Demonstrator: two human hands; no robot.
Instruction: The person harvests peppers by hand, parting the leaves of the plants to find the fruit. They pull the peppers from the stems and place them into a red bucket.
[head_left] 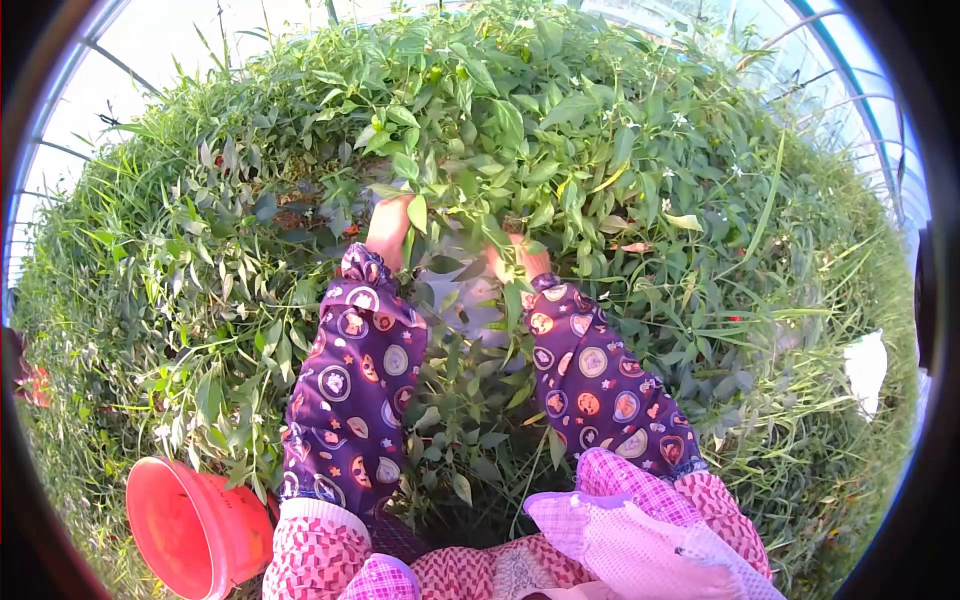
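Note:
Both arms, in dark purple patterned sleeve covers, reach forward into leafy green plants. My left hand (390,230) is at the upper middle, in among the leaves, which hide its fingers. To its right, my right hand (518,258) is also partly covered by leaves and somewhat blurred, its fingers not clear. Whether either one holds anything cannot be made out. Around and above them grow pepper plants (520,130) with small white flowers and a few green fruits. A pale surface shows through the foliage between the wrists.
A red bucket (215,525) stands at the lower left. A white object (866,372) lies in the grass at the far right. Pink checked and dotted cloth (640,535) is near my body. Curved greenhouse frames (850,75) rise behind the plants.

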